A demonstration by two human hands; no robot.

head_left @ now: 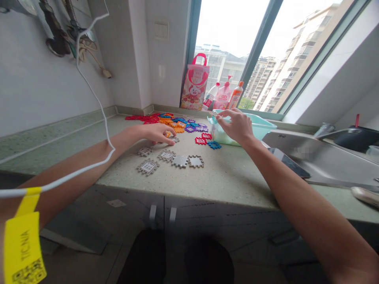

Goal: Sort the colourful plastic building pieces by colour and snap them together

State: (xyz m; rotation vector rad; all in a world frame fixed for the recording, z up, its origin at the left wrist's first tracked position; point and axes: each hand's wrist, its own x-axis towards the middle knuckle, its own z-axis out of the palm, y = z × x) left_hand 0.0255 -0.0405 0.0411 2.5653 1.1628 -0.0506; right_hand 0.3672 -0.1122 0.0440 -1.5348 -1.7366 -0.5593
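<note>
Flat plastic puzzle-like tiles lie on a speckled countertop (225, 173). Several grey tiles (171, 158) sit in a loose row near the middle. My left hand (156, 133) rests over one grey tile (174, 139), fingers curled down onto it. A heap of red, orange, blue and purple tiles (174, 122) spreads behind that hand. My right hand (237, 125) hovers at the rim of a pale green plastic basin (262, 124), fingers pinched; what they hold, if anything, is too small to make out. Two red tiles (203, 138) and a blue tile (214, 145) lie beside the basin.
A red gift bag (194, 83) and bottles (227, 95) stand on the window sill. A steel sink (325, 157) lies right, with a dark phone (288, 161) on its edge. A white cable (94, 98) hangs across the left. Utensils hang on the wall.
</note>
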